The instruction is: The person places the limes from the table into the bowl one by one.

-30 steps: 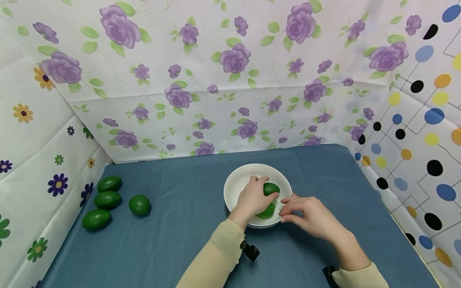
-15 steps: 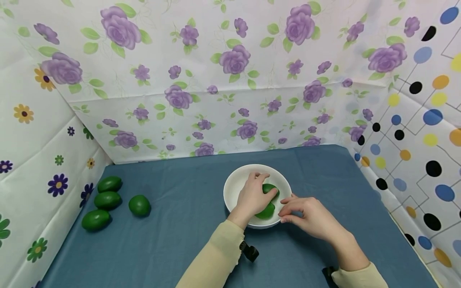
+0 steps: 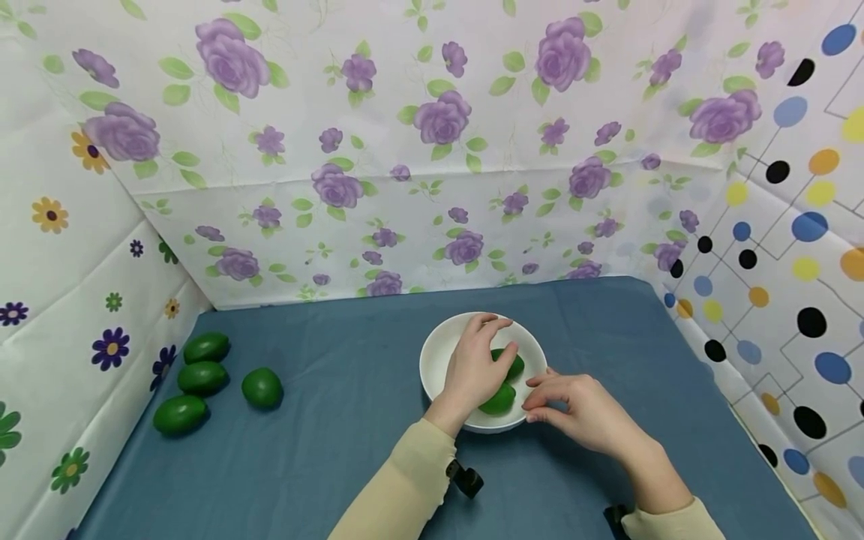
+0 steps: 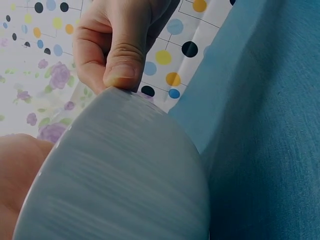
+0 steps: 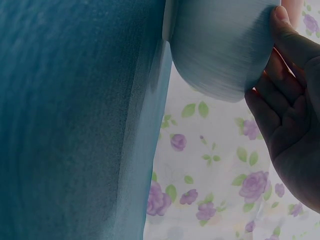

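A white bowl [image 3: 442,360] stands on the blue cloth. Inside it lie two glossy green oval fruits that look like limes: a rear lime [image 3: 516,366] and a front lime [image 3: 499,400]. My left hand [image 3: 471,375] is over the bowl's left half, fingers loosely bent and thumb lifted beside the rear lime, which it partly hides. My right hand [image 3: 586,412] pinches the bowl's right rim between thumb and fingers. In the right wrist view, the right thumb [image 5: 282,17] lies at the rim. The left wrist view shows mostly the bowl's outer wall [image 4: 125,170].
On the left of the blue cloth [image 3: 324,420] lie several more green fruits, three in a column [image 3: 202,377] and a single fruit [image 3: 262,388] beside them. Patterned sheets [image 3: 378,232] rise behind and along both sides.
The left thumb and fingers have spread and lifted away from the rear lime, showing more of it. The right hand keeps its place on the rim. The head view has tilted slightly.
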Demonstrator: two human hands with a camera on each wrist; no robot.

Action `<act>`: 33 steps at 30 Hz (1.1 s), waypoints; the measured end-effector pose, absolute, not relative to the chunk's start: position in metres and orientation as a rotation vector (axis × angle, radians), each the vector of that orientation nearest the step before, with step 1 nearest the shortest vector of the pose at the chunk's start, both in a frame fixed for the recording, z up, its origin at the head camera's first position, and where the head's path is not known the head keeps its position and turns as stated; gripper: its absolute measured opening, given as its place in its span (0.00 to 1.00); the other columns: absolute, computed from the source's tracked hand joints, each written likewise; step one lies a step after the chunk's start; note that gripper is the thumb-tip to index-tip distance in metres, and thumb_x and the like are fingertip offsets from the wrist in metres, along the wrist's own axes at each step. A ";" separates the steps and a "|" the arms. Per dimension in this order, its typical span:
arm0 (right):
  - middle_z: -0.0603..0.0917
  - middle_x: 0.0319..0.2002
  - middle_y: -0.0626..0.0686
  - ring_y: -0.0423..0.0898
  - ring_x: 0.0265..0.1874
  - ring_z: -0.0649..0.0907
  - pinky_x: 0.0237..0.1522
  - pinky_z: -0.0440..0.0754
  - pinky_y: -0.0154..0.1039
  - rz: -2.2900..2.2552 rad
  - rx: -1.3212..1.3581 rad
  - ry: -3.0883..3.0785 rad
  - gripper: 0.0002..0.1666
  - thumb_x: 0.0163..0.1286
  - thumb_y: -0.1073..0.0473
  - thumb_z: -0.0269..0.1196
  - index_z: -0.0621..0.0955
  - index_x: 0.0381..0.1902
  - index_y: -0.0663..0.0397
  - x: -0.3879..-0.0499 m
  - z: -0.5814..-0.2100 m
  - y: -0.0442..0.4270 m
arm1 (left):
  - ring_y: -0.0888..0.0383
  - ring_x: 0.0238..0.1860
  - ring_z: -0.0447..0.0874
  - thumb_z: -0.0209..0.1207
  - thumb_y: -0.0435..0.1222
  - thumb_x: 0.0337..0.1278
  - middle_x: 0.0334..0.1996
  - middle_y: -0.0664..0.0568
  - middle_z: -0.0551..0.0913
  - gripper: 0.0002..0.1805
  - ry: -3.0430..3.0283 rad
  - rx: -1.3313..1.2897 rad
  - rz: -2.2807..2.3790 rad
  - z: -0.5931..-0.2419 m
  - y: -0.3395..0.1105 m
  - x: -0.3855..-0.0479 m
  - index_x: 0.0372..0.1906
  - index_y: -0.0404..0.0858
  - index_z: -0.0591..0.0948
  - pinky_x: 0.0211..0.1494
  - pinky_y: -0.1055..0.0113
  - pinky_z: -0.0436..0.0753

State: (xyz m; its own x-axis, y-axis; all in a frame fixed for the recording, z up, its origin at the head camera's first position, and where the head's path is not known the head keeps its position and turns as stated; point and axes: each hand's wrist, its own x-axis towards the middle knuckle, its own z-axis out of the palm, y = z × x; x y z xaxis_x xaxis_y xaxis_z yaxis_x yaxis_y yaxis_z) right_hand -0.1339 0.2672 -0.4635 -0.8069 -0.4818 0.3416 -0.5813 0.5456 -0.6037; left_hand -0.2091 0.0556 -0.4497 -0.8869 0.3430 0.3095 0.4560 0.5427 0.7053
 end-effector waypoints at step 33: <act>0.90 0.42 0.30 0.46 0.62 0.86 0.74 0.65 0.32 1.124 0.833 -2.705 0.09 0.62 0.55 0.80 0.93 0.41 0.37 -0.134 -0.464 0.269 | 0.54 0.60 0.85 0.65 0.37 0.78 0.60 0.58 0.84 0.15 -2.488 -0.692 -1.700 -0.444 -0.087 -0.170 0.63 0.45 0.87 0.58 0.56 0.87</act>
